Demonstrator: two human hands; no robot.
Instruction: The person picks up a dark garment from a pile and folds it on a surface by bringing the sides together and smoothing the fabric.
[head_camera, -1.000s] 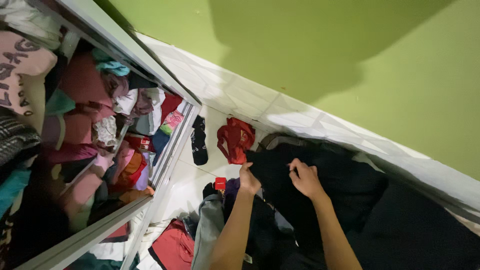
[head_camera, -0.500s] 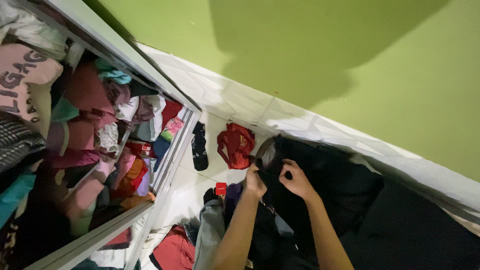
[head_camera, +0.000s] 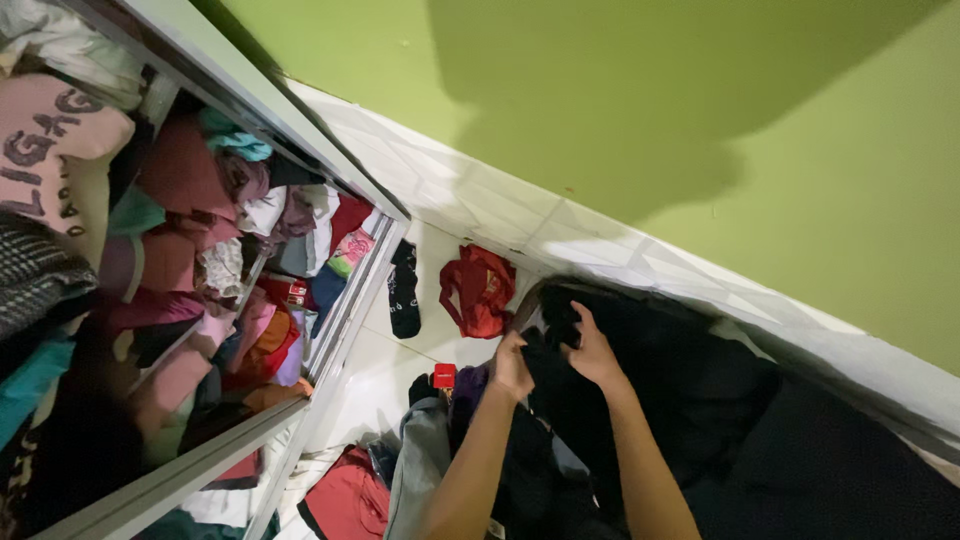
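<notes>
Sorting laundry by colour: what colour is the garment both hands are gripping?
Black, seen in the head view: the left hand and right hand grip the black garment.

Two bare forearms are reaching forward and upward from the bottom edge, close together. The left hand is gripping with curled fingers; the right hand is pinching beside it.

One head-worn camera looks steeply down, tilted, from close above the white tiled floor; open clothes-stuffed wardrobe left, green painted wall far beyond.
</notes>
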